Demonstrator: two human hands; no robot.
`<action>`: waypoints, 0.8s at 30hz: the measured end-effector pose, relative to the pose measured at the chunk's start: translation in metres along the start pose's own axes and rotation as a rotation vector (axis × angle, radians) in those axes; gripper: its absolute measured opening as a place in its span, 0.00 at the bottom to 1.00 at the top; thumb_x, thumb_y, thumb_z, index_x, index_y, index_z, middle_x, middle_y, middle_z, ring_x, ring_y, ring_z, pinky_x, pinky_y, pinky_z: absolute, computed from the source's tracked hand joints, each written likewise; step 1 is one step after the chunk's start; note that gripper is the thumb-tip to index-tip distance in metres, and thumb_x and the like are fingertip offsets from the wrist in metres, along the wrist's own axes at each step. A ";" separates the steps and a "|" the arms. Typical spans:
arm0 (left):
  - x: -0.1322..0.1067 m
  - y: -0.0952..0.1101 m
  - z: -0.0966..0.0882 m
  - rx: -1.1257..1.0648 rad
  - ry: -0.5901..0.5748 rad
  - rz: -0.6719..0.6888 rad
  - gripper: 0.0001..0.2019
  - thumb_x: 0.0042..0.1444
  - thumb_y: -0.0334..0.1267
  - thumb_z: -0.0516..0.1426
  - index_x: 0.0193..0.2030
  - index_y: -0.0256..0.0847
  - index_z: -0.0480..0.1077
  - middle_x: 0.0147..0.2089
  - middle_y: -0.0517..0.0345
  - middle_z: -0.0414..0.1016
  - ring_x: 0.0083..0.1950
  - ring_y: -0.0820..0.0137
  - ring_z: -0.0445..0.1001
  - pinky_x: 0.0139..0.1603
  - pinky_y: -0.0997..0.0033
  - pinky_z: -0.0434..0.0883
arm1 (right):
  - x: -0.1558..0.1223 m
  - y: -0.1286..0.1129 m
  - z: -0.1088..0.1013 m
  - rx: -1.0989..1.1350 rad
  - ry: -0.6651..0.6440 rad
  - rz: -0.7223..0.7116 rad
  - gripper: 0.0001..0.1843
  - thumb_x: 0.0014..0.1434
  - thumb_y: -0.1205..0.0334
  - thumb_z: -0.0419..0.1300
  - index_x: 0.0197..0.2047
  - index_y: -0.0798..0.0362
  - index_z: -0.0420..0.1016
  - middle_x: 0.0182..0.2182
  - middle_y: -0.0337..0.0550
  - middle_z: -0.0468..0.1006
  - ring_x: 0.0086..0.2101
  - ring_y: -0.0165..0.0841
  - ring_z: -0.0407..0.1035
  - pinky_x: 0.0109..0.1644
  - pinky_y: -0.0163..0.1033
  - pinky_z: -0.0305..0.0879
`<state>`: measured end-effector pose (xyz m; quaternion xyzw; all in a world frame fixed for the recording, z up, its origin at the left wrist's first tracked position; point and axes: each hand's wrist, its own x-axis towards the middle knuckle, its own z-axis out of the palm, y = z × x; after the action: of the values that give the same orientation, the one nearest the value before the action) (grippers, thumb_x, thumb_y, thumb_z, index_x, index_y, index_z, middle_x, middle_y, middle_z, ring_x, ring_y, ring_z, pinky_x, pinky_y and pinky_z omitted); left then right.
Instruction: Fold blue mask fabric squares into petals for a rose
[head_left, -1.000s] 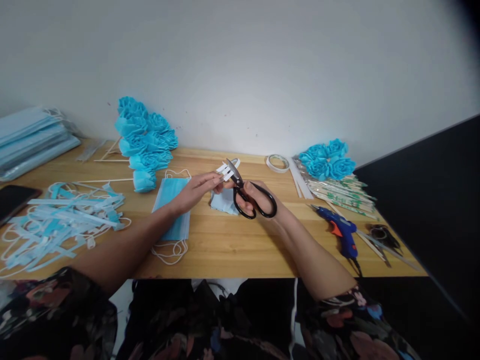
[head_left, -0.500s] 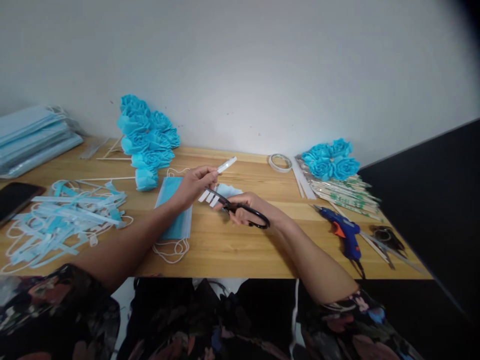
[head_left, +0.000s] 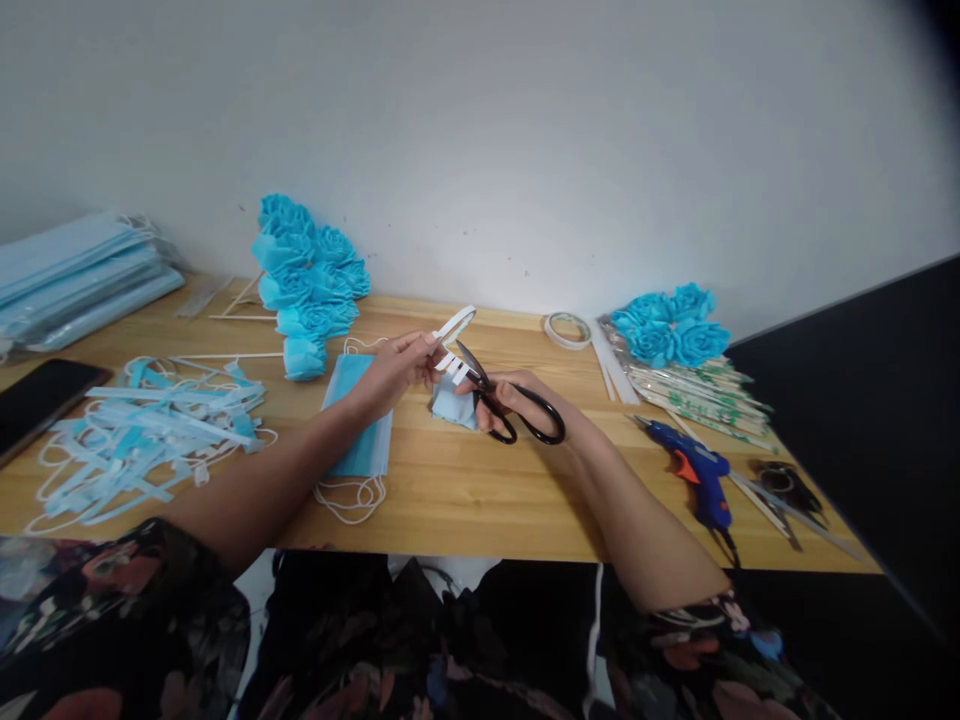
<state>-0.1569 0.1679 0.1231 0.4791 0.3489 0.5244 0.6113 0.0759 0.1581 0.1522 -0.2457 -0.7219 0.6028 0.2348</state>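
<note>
Your left hand (head_left: 401,365) pinches a slim white ring (head_left: 455,321), tilted, over the middle of the table (head_left: 450,500); your right hand (head_left: 517,390) grips glossy black-handled scissors (head_left: 482,382) just right of it, short white strips (head_left: 451,364) side by side along their blade (head_left: 470,358)

No text or number can be read.

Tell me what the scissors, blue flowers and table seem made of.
Scissors: grey metal blades, by their dull sheen; glossy black handles, probably plastic or coated metal, by their bright highlights. Blue flowers: matte and soft-looking, perhaps crepe paper or nonwoven fabric, by their rumpled petals. Table: smooth wood or wood-look laminate, by its yellowish grain.
</note>
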 end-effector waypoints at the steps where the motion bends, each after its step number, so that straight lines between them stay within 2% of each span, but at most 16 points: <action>1: 0.000 -0.001 0.000 0.004 -0.020 0.010 0.20 0.56 0.54 0.66 0.33 0.37 0.72 0.30 0.57 0.73 0.29 0.73 0.72 0.29 0.72 0.69 | 0.000 0.000 0.000 -0.001 0.002 -0.004 0.38 0.62 0.28 0.55 0.49 0.59 0.77 0.28 0.44 0.78 0.23 0.27 0.66 0.27 0.34 0.64; 7: 0.000 -0.005 -0.001 0.058 -0.096 0.035 0.22 0.56 0.57 0.65 0.32 0.36 0.72 0.29 0.55 0.74 0.31 0.71 0.73 0.33 0.71 0.71 | 0.001 0.001 0.000 0.008 0.011 -0.018 0.39 0.63 0.28 0.54 0.50 0.59 0.77 0.27 0.41 0.76 0.23 0.27 0.66 0.27 0.34 0.64; 17: -0.002 -0.003 0.001 0.096 -0.105 0.020 0.26 0.53 0.60 0.66 0.32 0.35 0.74 0.30 0.55 0.75 0.31 0.71 0.75 0.34 0.71 0.72 | 0.003 0.001 0.002 0.009 0.059 0.042 0.40 0.60 0.27 0.57 0.48 0.60 0.78 0.24 0.40 0.74 0.21 0.25 0.65 0.25 0.32 0.62; 24: -0.002 -0.003 -0.001 0.170 -0.140 0.032 0.23 0.58 0.57 0.64 0.31 0.35 0.75 0.30 0.53 0.77 0.31 0.72 0.74 0.36 0.70 0.72 | 0.004 0.005 0.004 0.042 0.097 0.062 0.39 0.59 0.27 0.59 0.47 0.60 0.79 0.19 0.34 0.70 0.17 0.24 0.59 0.20 0.31 0.54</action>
<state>-0.1571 0.1663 0.1197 0.5702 0.3407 0.4680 0.5829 0.0711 0.1586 0.1465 -0.2920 -0.6889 0.6122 0.2557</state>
